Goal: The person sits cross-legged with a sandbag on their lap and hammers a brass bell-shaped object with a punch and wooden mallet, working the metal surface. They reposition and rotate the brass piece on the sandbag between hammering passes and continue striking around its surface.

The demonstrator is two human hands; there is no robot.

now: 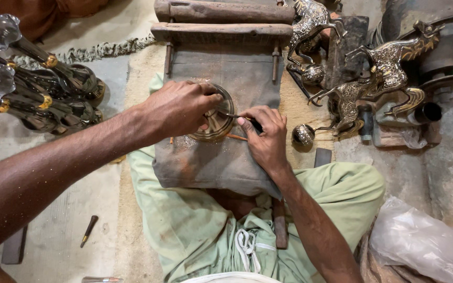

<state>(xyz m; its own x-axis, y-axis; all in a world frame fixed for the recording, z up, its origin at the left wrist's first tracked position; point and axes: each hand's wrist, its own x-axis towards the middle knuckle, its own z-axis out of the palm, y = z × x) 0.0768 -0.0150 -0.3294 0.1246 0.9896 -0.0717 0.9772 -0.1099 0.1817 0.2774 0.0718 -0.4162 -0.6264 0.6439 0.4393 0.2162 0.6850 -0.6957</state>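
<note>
A round brass piece [217,121] lies on a grey cloth-covered work block [221,157] in front of my lap. My left hand [176,107] grips the piece's left side and top rim, holding it down. My right hand [266,136] pinches a thin engraving tool [235,116] whose tip touches the brass surface. Brass dust lies on the cloth beside the piece. A thin copper-coloured rod [236,137] lies under the piece's right edge.
Brass horse figures [389,68] stand at the right, with one more [310,23] at the back. Dark candlestick-like pieces with glass tops [32,89] lie at the left. A wooden frame [221,23] sits behind the block. A small tool [88,230] lies on the floor, a plastic bag [425,243] at lower right.
</note>
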